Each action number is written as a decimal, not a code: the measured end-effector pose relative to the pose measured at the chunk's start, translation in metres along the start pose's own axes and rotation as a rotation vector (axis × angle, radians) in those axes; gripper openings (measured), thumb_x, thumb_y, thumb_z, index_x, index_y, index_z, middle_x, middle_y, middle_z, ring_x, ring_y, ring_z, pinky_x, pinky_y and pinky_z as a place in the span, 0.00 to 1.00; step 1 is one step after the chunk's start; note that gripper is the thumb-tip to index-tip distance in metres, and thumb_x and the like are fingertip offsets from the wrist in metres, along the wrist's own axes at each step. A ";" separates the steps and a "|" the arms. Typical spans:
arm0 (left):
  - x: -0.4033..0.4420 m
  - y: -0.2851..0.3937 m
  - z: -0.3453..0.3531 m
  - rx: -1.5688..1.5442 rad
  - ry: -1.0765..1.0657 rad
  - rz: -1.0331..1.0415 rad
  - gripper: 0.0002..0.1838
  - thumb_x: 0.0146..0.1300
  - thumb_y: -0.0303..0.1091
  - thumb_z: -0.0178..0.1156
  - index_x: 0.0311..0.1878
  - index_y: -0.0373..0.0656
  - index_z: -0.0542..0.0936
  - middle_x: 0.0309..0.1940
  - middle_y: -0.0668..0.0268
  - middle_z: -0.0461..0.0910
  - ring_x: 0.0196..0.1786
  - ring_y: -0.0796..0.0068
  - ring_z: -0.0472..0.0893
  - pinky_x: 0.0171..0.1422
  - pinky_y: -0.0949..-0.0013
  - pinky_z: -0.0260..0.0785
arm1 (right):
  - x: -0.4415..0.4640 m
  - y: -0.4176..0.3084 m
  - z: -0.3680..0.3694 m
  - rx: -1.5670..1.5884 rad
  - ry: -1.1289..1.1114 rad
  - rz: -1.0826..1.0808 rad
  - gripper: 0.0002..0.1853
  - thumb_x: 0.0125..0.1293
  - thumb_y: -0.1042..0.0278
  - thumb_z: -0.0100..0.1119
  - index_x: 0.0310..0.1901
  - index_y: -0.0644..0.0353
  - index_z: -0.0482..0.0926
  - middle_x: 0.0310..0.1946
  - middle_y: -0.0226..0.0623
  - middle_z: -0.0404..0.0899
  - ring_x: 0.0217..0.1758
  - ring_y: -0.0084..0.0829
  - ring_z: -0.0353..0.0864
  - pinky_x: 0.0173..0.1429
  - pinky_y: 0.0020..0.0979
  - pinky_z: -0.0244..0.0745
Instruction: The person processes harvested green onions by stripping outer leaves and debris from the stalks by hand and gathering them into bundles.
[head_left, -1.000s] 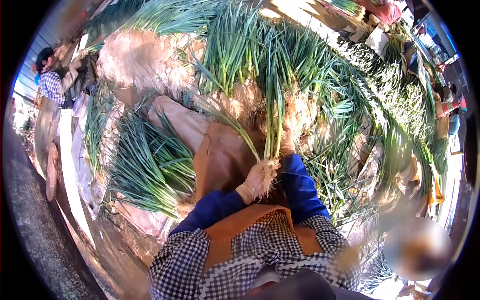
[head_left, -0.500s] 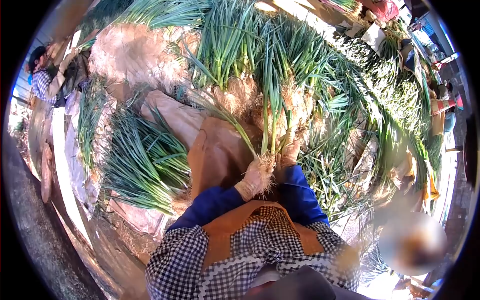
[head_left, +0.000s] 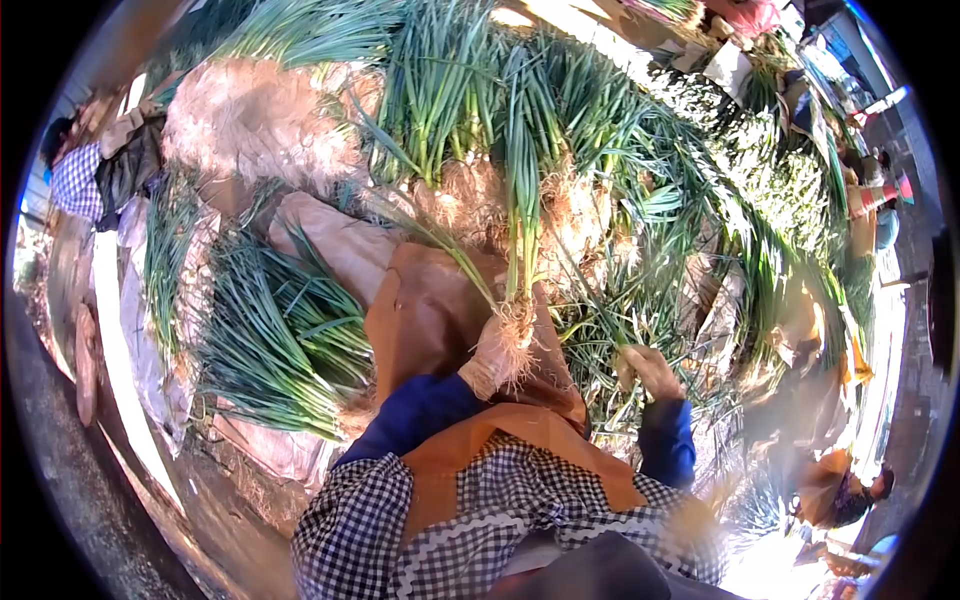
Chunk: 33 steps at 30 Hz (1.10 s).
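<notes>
My left hand is closed round the root end of a small bunch of green onions, whose leaves point up and away from me over the brown apron. Pale, stringy roots hang out beside the fingers. Off to the right, my right hand is over loose green leaves, its fingers bent; a thin green leaf or stalk runs up from near its fingertips, and whether it is gripped is hard to tell.
Rooted onion bundles lie ahead, and a large pile is on the left. More leaves spread along the right. One person sits at the far left; another is at the lower right.
My right hand has moved from beside the bunch to the right, over the loose leaves. My left hand still holds the bunch. The whole view has shifted slightly.
</notes>
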<state>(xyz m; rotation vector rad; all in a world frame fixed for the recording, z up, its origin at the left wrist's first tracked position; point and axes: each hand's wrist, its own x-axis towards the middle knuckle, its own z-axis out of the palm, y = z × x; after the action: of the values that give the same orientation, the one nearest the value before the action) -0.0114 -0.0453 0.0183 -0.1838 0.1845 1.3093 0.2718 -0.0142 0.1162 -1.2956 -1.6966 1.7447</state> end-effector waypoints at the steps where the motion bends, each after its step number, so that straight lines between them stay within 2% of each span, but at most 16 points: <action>1: 0.000 -0.002 -0.007 0.038 -0.008 -0.004 0.15 0.66 0.38 0.46 0.49 0.38 0.72 0.36 0.61 0.76 0.32 0.70 0.76 0.32 0.70 0.72 | 0.011 0.016 -0.005 -0.426 0.081 -0.084 0.14 0.66 0.58 0.49 0.34 0.61 0.77 0.19 0.33 0.76 0.20 0.26 0.74 0.25 0.26 0.69; 3: -0.004 -0.006 0.002 0.130 -0.011 0.048 0.14 0.64 0.36 0.48 0.48 0.38 0.72 0.37 0.62 0.76 0.37 0.70 0.76 0.41 0.70 0.71 | 0.041 0.012 0.001 -1.075 0.314 0.160 0.14 0.67 0.61 0.49 0.42 0.65 0.77 0.27 0.36 0.79 0.29 0.27 0.79 0.34 0.29 0.74; 4: -0.001 -0.008 0.001 0.160 0.005 0.075 0.13 0.63 0.35 0.50 0.47 0.37 0.72 0.37 0.63 0.76 0.39 0.71 0.75 0.44 0.71 0.69 | 0.060 0.036 0.010 -0.614 0.392 -0.247 0.13 0.67 0.65 0.49 0.46 0.62 0.76 0.37 0.38 0.79 0.36 0.25 0.79 0.40 0.29 0.73; 6: 0.007 -0.004 -0.006 0.067 -0.170 -0.055 0.12 0.64 0.35 0.48 0.46 0.38 0.72 0.37 0.63 0.75 0.38 0.73 0.75 0.42 0.73 0.69 | 0.105 0.001 0.045 0.012 0.177 -0.008 0.19 0.67 0.64 0.48 0.58 0.60 0.66 0.48 0.38 0.75 0.46 0.29 0.76 0.46 0.30 0.73; 7: 0.011 0.002 -0.014 -0.027 -0.342 -0.229 0.13 0.66 0.36 0.45 0.46 0.39 0.72 0.37 0.62 0.75 0.35 0.74 0.75 0.36 0.74 0.70 | 0.143 0.021 0.058 0.086 0.082 -0.149 0.22 0.67 0.61 0.47 0.61 0.59 0.62 0.51 0.40 0.73 0.53 0.30 0.72 0.54 0.31 0.71; 8: 0.005 -0.002 0.006 -0.036 -0.061 -0.154 0.12 0.67 0.35 0.41 0.45 0.40 0.72 0.33 0.63 0.74 0.30 0.74 0.74 0.26 0.75 0.68 | 0.154 0.025 0.070 -0.318 0.126 -0.346 0.18 0.68 0.63 0.44 0.58 0.56 0.68 0.62 0.42 0.61 0.58 0.31 0.68 0.60 0.31 0.65; 10: 0.024 0.004 -0.029 0.204 -0.113 -0.076 0.11 0.68 0.34 0.40 0.43 0.39 0.71 0.26 0.66 0.71 0.28 0.75 0.72 0.22 0.75 0.65 | 0.124 -0.059 0.110 0.114 0.260 -0.263 0.17 0.68 0.59 0.45 0.55 0.56 0.72 0.51 0.42 0.73 0.54 0.34 0.72 0.58 0.31 0.65; 11: 0.017 0.007 -0.008 -0.019 -0.111 -0.159 0.11 0.68 0.34 0.40 0.42 0.39 0.71 0.25 0.66 0.70 0.27 0.74 0.72 0.22 0.76 0.65 | 0.175 0.007 0.113 0.089 0.236 -0.075 0.15 0.66 0.58 0.48 0.49 0.55 0.76 0.38 0.41 0.80 0.43 0.35 0.77 0.50 0.32 0.70; 16: 0.006 0.009 0.027 -0.116 -0.044 -0.170 0.13 0.69 0.36 0.39 0.39 0.38 0.71 0.25 0.65 0.70 0.25 0.73 0.71 0.23 0.75 0.65 | 0.126 -0.038 0.116 -0.201 0.424 -0.307 0.16 0.66 0.59 0.49 0.31 0.63 0.77 0.21 0.42 0.73 0.25 0.30 0.72 0.34 0.31 0.69; 21: 0.015 0.004 0.004 -0.126 -0.176 -0.186 0.14 0.69 0.35 0.39 0.42 0.36 0.71 0.30 0.62 0.71 0.31 0.72 0.71 0.28 0.74 0.65 | 0.147 0.001 0.112 0.907 0.116 0.003 0.20 0.64 0.65 0.53 0.56 0.62 0.66 0.49 0.33 0.73 0.45 0.20 0.73 0.47 0.24 0.70; 23: 0.017 0.008 -0.001 -0.163 -0.174 -0.345 0.12 0.67 0.31 0.40 0.44 0.35 0.71 0.33 0.60 0.71 0.34 0.72 0.72 0.31 0.75 0.66 | 0.169 0.012 0.111 0.129 0.296 -0.130 0.20 0.63 0.68 0.51 0.56 0.64 0.67 0.47 0.37 0.75 0.47 0.27 0.73 0.51 0.29 0.69; 25: 0.004 0.000 0.013 1.152 0.009 0.030 0.11 0.65 0.34 0.46 0.45 0.40 0.72 0.34 0.64 0.73 0.33 0.75 0.73 0.29 0.76 0.67 | 0.183 0.030 0.120 -0.261 0.605 -0.317 0.16 0.61 0.69 0.51 0.50 0.64 0.72 0.42 0.41 0.76 0.45 0.34 0.74 0.50 0.33 0.69; 28: 0.009 0.006 0.006 0.217 0.091 -0.288 0.08 0.66 0.38 0.49 0.42 0.46 0.73 0.26 0.70 0.72 0.22 0.80 0.71 0.17 0.78 0.61 | 0.174 0.005 0.115 -0.388 0.592 -0.144 0.08 0.62 0.70 0.51 0.37 0.65 0.76 0.24 0.34 0.75 0.29 0.32 0.73 0.38 0.31 0.71; 29: -0.011 -0.002 0.038 0.669 0.170 -0.047 0.08 0.67 0.35 0.46 0.43 0.45 0.72 0.27 0.70 0.72 0.24 0.79 0.70 0.21 0.78 0.61 | 0.169 0.014 0.122 -0.334 0.573 -0.159 0.09 0.64 0.70 0.49 0.34 0.66 0.76 0.21 0.32 0.73 0.25 0.30 0.71 0.35 0.30 0.70; 30: -0.002 -0.002 0.028 0.221 0.134 -0.164 0.08 0.66 0.36 0.48 0.43 0.44 0.72 0.26 0.70 0.72 0.22 0.81 0.71 0.18 0.79 0.59 | 0.160 0.015 0.131 -0.128 0.559 -0.183 0.09 0.65 0.69 0.48 0.33 0.65 0.75 0.21 0.31 0.72 0.24 0.28 0.70 0.31 0.29 0.69; 33: -0.002 0.001 0.025 0.062 0.004 -0.088 0.11 0.66 0.33 0.47 0.48 0.42 0.72 0.29 0.71 0.73 0.26 0.80 0.72 0.23 0.78 0.64 | 0.105 -0.002 0.120 0.406 0.214 -0.241 0.10 0.66 0.67 0.50 0.30 0.63 0.74 0.20 0.29 0.70 0.21 0.22 0.69 0.24 0.25 0.65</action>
<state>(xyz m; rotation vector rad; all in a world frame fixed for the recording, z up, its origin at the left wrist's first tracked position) -0.0122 -0.0409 0.0433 -0.1403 0.2185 1.2145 0.1220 0.0006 0.0636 -1.0073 -1.2406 1.6330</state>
